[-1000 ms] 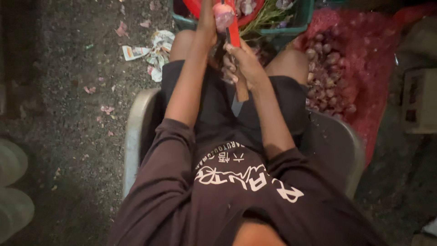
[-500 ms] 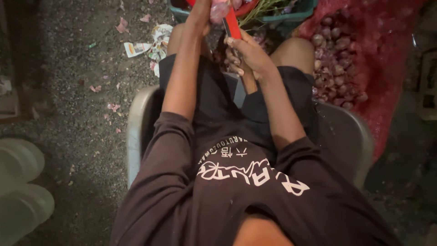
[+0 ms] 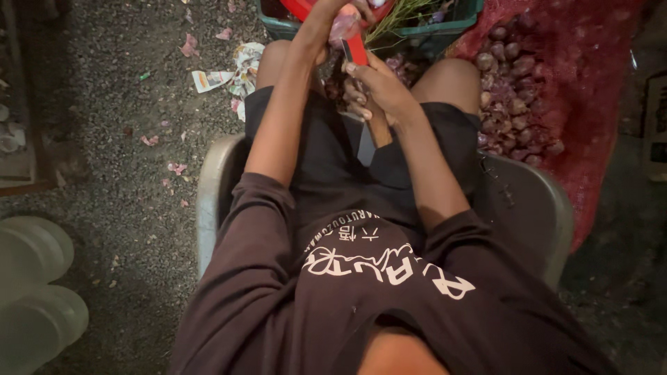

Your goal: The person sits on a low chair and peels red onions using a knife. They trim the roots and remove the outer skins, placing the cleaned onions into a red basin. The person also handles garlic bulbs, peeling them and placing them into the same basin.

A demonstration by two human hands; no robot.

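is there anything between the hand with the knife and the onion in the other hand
Nothing visible. The left hand holds a small purple-skinned onion at the top edge of the view, and the red-handled knife in the right hand reaches up right beside it, over the green plastic crate. Contact itself is too blurred to tell.

Red knife (image 3: 356,50), seemingly pink-purple onion (image 3: 343,28), red sack (image 3: 597,104)

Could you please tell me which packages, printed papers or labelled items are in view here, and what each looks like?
Crumpled printed paper scraps: on the gravel, upper left, white with coloured patches.
Box-like package: right edge, pale, partly cut off.
Dark shirt: bottom centre, white lettering on the chest.
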